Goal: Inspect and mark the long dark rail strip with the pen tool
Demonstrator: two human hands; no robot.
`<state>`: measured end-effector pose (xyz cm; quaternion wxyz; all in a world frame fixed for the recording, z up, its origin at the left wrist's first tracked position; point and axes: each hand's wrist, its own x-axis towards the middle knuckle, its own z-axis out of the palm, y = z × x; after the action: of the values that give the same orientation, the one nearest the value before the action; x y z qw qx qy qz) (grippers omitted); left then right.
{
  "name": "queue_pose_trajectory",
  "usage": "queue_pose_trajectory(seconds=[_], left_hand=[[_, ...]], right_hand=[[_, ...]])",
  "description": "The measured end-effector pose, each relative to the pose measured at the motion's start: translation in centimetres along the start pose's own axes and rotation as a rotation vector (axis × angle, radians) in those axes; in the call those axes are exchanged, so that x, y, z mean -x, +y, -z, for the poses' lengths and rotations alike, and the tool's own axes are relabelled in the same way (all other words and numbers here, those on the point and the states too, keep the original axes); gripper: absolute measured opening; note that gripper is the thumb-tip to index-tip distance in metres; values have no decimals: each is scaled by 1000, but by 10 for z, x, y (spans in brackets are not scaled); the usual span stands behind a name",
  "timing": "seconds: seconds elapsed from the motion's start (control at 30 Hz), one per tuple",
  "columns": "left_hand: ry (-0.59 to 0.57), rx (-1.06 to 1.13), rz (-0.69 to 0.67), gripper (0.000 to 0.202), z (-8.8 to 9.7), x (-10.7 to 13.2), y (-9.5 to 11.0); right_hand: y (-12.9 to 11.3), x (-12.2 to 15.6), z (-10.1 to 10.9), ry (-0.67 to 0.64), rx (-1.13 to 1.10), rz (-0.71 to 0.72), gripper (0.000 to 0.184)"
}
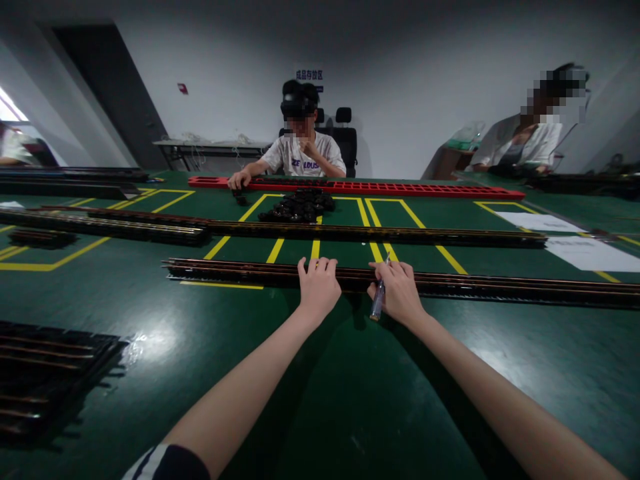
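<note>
Nearest me, a striped sleeve (pixel 177 463) hangs over the green tabletop (pixel 345 400). My left hand (pixel 320 291) curls on rails (pixel 240 271) parallel to the far edge; whether it grips, I can't tell. My right hand (pixel 401 293), also at them, is clamped round a screwdriver (pixel 377 303). At that edge, a co-worker (pixel 307 157) sits behind a red rack (pixel 400 190), pale wall (pixel 400 80) beyond.

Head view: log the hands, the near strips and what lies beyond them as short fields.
left hand: fingers curled at the near strips
right hand: holds a slim tool, slanted; tip contact unclear
beyond: far strips, dark heap, red frame
co-worker's hand: by the red frame
surface: green table, yellow markings
</note>
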<state>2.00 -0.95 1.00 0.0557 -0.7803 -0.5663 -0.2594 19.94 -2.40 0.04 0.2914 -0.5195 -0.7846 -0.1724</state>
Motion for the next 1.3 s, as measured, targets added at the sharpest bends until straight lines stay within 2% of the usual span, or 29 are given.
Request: queue_pose_trajectory(seconds=[0.13, 0.3, 0.57, 0.83, 1.0, 1.3], left_hand=[[20, -13, -3, 37, -2, 0, -1], [21, 7, 0, 37, -2, -1, -1], [15, 39, 5, 39, -3, -1, -3], [13, 40, 4, 38, -4, -1, -4], [15, 30, 4, 39, -4, -1, -3], [30, 27, 5, 38, -4, 0, -3]], right_hand=[[1, 0, -2, -4, -4, -30, 15], [-2, -1, -2, 3, -44, -55, 14], [2, 2, -1, 25, -63, -105, 26], [5, 3, -1, 34, -46, -87, 25], [2, 1, 0, 17, -4, -31, 12], [-5, -1, -3, -7, 67, -120, 9]])
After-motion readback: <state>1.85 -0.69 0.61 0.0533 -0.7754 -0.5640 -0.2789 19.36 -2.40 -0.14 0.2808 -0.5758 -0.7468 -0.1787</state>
